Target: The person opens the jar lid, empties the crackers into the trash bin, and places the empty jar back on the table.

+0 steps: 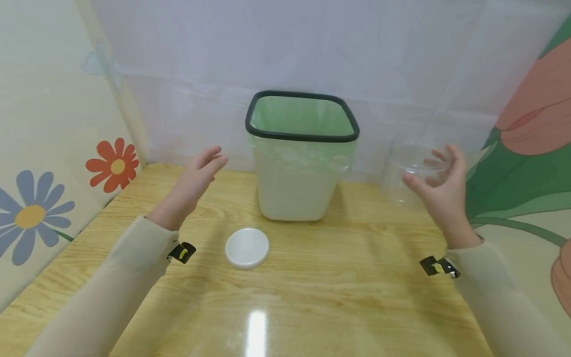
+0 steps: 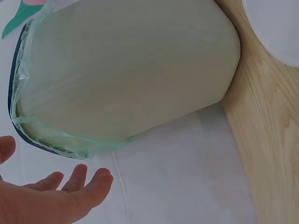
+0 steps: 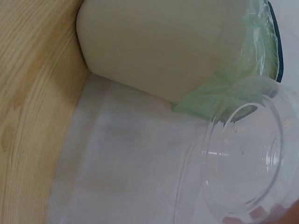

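Note:
My right hand [image 1: 443, 191] holds a clear round plastic container [image 1: 397, 173] by its side, thumb on the near side and fingers showing through the wall. The container [image 3: 243, 154] looks tilted in the right wrist view, to the right of the bin. Nothing is in my left hand [image 1: 196, 178], which is raised to the left of the bin with its fingers apart from it. A pale trash bin [image 1: 296, 183] stands between my hands, lined with a thin green bag [image 1: 308, 114] under a dark rim. On the table lies a white round lid [image 1: 247, 248], in front of the bin.
The wood-grain table [image 1: 312, 292] runs up to a white sheet [image 1: 285, 44] behind the bin. Flower-printed panels close off both sides, with a red flower [image 1: 117, 165] at left and green leaves [image 1: 508, 173] at right.

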Tool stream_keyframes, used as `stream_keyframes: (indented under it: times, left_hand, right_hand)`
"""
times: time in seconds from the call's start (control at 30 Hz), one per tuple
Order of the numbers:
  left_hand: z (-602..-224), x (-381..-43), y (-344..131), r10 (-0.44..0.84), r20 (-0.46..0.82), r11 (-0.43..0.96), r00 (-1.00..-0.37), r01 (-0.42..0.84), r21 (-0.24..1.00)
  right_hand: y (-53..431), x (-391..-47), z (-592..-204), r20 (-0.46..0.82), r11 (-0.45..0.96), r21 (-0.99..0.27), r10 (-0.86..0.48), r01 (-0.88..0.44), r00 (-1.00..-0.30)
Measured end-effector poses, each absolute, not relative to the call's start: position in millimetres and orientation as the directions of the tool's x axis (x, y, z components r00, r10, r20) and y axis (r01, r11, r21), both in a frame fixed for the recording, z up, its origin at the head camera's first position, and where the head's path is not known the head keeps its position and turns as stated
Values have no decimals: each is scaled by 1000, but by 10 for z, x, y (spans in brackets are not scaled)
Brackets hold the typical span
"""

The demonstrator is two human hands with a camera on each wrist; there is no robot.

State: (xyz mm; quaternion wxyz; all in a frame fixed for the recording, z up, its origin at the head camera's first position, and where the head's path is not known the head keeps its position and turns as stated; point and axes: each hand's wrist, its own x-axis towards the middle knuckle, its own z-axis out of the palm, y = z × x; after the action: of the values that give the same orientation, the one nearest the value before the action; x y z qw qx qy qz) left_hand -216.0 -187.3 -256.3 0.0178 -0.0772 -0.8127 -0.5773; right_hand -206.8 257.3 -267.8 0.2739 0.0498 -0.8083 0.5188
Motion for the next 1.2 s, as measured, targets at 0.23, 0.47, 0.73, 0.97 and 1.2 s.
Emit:
stream_keyframes:
  times: [0.23, 0.47, 0.73, 0.97, 1.2]
  left_hand:
    - [-2680, -2124, -1881, 101, 116, 449, -988, 149, 881]
    - [-2805, -2108, -1896, 133, 92, 522, -987, 149, 840]
    - [-2847, -2081, -1967, 132, 89, 598, -987, 151, 787]
    - [-2870, -2075, -1966, 145, 123, 629, -982, 188, 754]
    - [-2911, -2051, -1959, 167, 129, 645, -977, 207, 735]
  right_hand:
    - [2594, -1998, -2806, 454, 454, -827, 195, -331, -869]
    - [2626, -1861, -2969, 443, 451, -831, 186, -324, -877]
    - [2499, -1933, -3055, 434, 346, -863, 131, -369, -892]
    - [2497, -1881, -3100, 414, 364, -860, 84, -358, -907]
    - [2460, -1801, -3167, 384, 373, -861, 31, -346, -923]
